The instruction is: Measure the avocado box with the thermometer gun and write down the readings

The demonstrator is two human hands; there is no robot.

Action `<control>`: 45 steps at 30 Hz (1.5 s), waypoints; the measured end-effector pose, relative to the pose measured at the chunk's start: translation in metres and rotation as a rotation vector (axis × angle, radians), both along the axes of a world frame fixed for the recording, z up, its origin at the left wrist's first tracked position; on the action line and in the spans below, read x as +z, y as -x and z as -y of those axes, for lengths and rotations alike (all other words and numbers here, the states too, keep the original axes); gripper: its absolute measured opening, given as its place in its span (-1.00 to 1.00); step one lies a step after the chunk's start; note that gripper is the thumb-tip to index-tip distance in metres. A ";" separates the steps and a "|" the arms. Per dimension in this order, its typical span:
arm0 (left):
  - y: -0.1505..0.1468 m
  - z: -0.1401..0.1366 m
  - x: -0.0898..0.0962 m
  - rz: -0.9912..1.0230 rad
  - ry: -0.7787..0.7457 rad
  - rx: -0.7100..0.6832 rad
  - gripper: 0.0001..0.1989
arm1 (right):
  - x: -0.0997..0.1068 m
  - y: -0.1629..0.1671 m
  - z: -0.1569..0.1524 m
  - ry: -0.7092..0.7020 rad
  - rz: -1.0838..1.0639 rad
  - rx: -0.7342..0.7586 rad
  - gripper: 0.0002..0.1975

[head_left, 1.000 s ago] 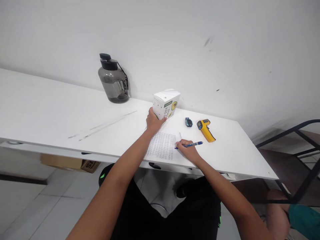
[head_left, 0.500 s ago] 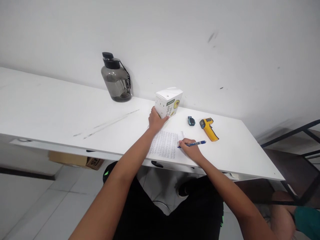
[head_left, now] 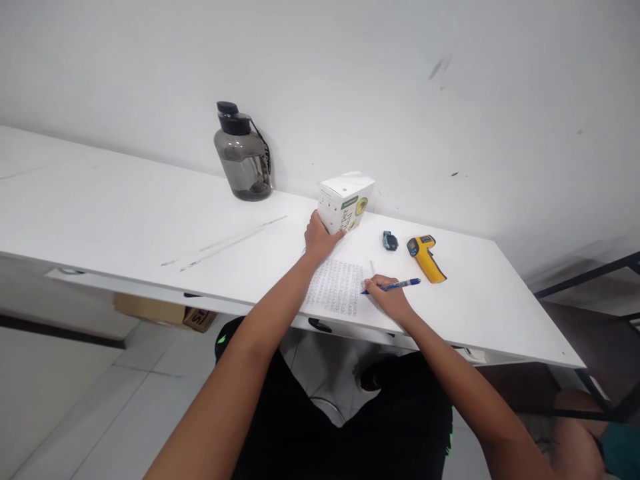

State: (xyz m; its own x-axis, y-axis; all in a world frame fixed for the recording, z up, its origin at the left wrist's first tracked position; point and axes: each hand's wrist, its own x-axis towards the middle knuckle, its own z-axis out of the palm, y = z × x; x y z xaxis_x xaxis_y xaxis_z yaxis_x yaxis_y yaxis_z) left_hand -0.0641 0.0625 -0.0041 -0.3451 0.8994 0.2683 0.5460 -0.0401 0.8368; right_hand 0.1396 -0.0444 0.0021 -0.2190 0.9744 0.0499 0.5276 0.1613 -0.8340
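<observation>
My left hand [head_left: 321,239] is wrapped round the lower part of a white carton [head_left: 345,203] printed with avocados, which stands on the table at the far side of the paper. In my right hand [head_left: 390,297] is a blue pen [head_left: 406,284], its tip at the right side of a sheet of paper [head_left: 334,288] covered in rows of handwriting. The left edge of the sheet is partly hidden by my left forearm. A small white stick-like thing [head_left: 373,267] lies just beyond my right hand.
A dark watch [head_left: 391,241] and a yellow infrared thermometer [head_left: 427,259] lie right of the carton. A large grey water bottle [head_left: 244,160] stands by the wall on the white table [head_left: 125,200]. Below is a cardboard box [head_left: 155,309]; another person's leg [head_left: 575,433] shows at lower right.
The whole view has shifted, so everything sits slightly further right. Both hands keep their grips, and the pen tip remains near the paper's right side.
</observation>
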 end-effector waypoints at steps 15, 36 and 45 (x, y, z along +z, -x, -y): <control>0.000 0.000 0.001 -0.002 -0.009 -0.010 -0.15 | 0.001 -0.001 0.001 -0.029 0.031 -0.028 -0.67; 0.000 0.000 0.001 0.009 -0.016 -0.010 -0.14 | 0.001 -0.002 0.002 -0.063 0.069 0.013 -0.66; -0.001 0.000 0.001 0.009 -0.005 0.001 -0.14 | 0.001 -0.006 -0.002 -0.105 -0.071 -0.131 -0.61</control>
State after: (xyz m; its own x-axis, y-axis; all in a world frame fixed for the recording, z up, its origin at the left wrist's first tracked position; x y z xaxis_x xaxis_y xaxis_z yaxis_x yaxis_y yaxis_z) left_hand -0.0636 0.0627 -0.0036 -0.3479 0.8979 0.2696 0.5388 -0.0439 0.8413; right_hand 0.1459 -0.0421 0.0034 -0.0832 0.9830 0.1639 0.4903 0.1836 -0.8520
